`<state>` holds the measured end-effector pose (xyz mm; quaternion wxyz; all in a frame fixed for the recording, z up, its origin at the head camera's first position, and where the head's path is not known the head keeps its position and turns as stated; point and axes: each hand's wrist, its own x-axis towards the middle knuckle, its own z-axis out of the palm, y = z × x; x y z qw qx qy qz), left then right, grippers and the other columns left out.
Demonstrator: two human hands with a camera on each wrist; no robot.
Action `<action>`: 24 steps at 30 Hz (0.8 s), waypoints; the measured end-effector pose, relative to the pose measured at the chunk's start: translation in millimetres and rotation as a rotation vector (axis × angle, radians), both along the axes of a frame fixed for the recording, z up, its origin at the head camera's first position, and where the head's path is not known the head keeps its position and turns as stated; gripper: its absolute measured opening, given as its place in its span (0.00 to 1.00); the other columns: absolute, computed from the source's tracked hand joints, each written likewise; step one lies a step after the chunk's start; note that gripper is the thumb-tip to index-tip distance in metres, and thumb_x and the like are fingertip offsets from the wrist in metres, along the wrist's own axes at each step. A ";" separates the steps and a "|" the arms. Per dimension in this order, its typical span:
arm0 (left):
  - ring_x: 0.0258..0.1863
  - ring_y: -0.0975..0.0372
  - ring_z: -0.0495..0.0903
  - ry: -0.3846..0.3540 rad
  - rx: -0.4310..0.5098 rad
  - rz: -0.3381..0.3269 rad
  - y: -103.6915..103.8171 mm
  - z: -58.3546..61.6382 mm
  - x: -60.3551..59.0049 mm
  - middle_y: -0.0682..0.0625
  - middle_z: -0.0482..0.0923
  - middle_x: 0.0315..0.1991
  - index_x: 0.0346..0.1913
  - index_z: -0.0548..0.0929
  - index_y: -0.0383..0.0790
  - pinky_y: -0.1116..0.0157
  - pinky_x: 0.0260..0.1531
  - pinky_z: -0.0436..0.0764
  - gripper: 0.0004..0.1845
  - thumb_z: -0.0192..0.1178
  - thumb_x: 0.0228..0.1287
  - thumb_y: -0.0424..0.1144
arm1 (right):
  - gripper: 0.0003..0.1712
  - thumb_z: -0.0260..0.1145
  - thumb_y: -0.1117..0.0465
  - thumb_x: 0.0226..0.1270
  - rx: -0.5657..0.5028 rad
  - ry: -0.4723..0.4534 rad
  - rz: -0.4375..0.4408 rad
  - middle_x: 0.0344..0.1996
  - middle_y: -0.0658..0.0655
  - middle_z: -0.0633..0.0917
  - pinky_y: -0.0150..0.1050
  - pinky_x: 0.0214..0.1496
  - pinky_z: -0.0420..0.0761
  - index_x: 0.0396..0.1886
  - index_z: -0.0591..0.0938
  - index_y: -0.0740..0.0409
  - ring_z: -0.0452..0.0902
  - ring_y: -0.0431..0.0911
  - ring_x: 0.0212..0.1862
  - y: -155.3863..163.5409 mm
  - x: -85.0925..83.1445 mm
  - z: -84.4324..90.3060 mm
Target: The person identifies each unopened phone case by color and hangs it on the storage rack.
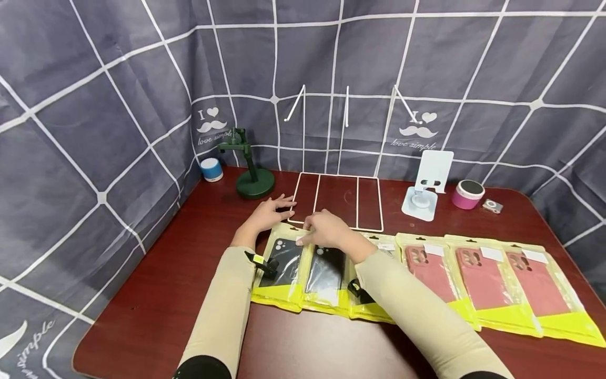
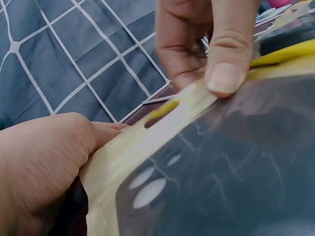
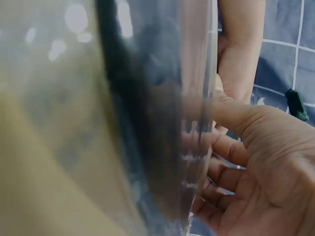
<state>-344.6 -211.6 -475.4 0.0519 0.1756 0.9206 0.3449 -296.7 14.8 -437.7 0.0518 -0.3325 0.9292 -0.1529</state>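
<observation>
**Between both hands: a black phone case in its yellow packet**

Under the fingers of both hands lies the black-case packet (image 1: 283, 268), the leftmost in a row of clear-fronted yellow packets spread flat across the dark red table (image 1: 165, 295). The right hand (image 1: 329, 231) pinches the packet's top edge: the left wrist view shows its thumb (image 2: 227, 54) pressed on the yellowish header strip beside the hang slot, with the fingers curled behind. The left hand (image 1: 267, 213) sits just to the left of that pinch, at the packet's upper left corner; from the head view its fingers lie fairly straight and spread toward the wire rack, while the left wrist view shows its thumb side touching the packet's edge. Whether those fingers actually grip the packet cannot be told. The right wrist view is mostly filled by blurred clear plastic with the dark case behind it, and the right hand's fingers (image 3: 231, 147) curl against its edge.

Just right of the pinching fingers lies a second black-case packet (image 1: 326, 276), overlapping the first, and partly under the right forearm. Farther right, well apart from the fingers, three pink-case packets (image 1: 478, 284) lie side by side. Beyond the fingertips stands a white wire rack (image 1: 338, 197), its base flat on the table. A green stand (image 1: 253, 176) and a small blue-and-white speaker (image 1: 211, 169) sit beyond the left hand; a white phone stand (image 1: 426, 187) and a pink speaker (image 1: 467, 193) sit beyond the right.
</observation>
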 end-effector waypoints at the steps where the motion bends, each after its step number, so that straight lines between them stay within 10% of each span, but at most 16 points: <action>1: 0.78 0.62 0.50 -0.005 0.004 0.000 -0.9 0.6 0.5 0.59 0.64 0.74 0.69 0.77 0.52 0.55 0.77 0.43 0.24 0.60 0.73 0.49 | 0.20 0.75 0.44 0.60 -0.011 0.005 0.014 0.36 0.49 0.87 0.47 0.64 0.72 0.42 0.87 0.54 0.80 0.48 0.44 0.4 -0.3 -1.0; 10: 0.77 0.65 0.55 -0.072 0.112 0.009 -9.2 0.8 0.8 0.60 0.67 0.73 0.67 0.79 0.53 0.55 0.73 0.60 0.23 0.60 0.73 0.51 | 0.04 0.71 0.60 0.66 -0.303 0.007 -0.033 0.29 0.48 0.84 0.41 0.39 0.80 0.38 0.84 0.52 0.78 0.43 0.33 15.8 6.9 1.8; 17: 0.74 0.53 0.62 0.140 -0.094 -0.092 -5.3 -5.4 -2.4 0.45 0.68 0.73 0.73 0.72 0.42 0.50 0.76 0.49 0.29 0.58 0.74 0.50 | 0.07 0.73 0.53 0.66 -0.898 -0.065 -0.230 0.28 0.47 0.88 0.36 0.30 0.77 0.40 0.88 0.49 0.77 0.41 0.29 37.3 24.4 38.2; 24: 0.78 0.53 0.53 0.075 -0.120 0.002 2.0 -4.6 -0.6 0.48 0.57 0.78 0.77 0.65 0.51 0.53 0.77 0.47 0.49 0.69 0.55 0.67 | 0.06 0.75 0.66 0.62 -1.442 -0.134 -0.170 0.30 0.54 0.90 0.34 0.40 0.82 0.38 0.88 0.62 0.84 0.42 0.30 57.5 33.5 104.3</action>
